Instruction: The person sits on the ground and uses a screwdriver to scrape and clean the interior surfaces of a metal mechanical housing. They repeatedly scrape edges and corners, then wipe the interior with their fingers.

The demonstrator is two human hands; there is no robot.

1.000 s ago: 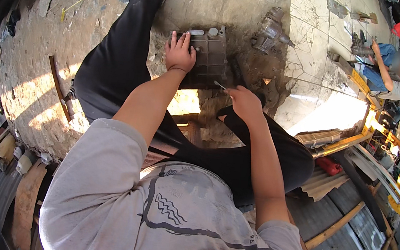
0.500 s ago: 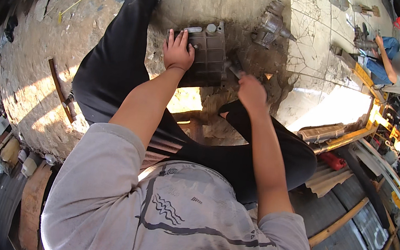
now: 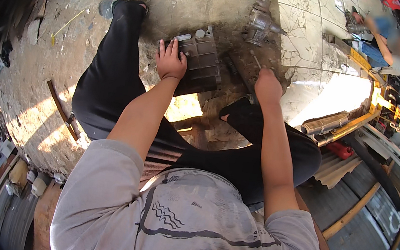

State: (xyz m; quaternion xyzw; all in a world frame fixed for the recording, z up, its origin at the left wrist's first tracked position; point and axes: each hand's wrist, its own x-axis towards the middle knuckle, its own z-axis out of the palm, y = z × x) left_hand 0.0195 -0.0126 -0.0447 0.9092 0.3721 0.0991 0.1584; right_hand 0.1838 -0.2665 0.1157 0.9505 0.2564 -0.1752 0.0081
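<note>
My left hand [image 3: 170, 64] rests on the upper left of a grey ribbed metal casing [image 3: 203, 61] between my legs, its fingers spread over the surface. My right hand [image 3: 267, 86] is closed round a slim metal tool [image 3: 255, 58], whose tip points up and left, off the casing’s right side. A long dark object [image 3: 232, 69] lies just right of the casing, partly shadowed. A separate cast metal part [image 3: 259, 26] with a protruding shaft sits beyond them on the dirty ground.
A person [image 3: 379, 47] works at the upper right beside a yellow metal frame [image 3: 377, 97]. A red container [image 3: 339, 149] and corrugated sheets [image 3: 334, 169] lie beside my right knee. A rusty strip [image 3: 60, 105] lies by my left leg, near plastic jugs [image 3: 40, 185] and more scrap.
My right hand with the tool has moved up and rightward, away from the casing’s lower right edge. My left hand stays on the casing. The view has shifted slightly.
</note>
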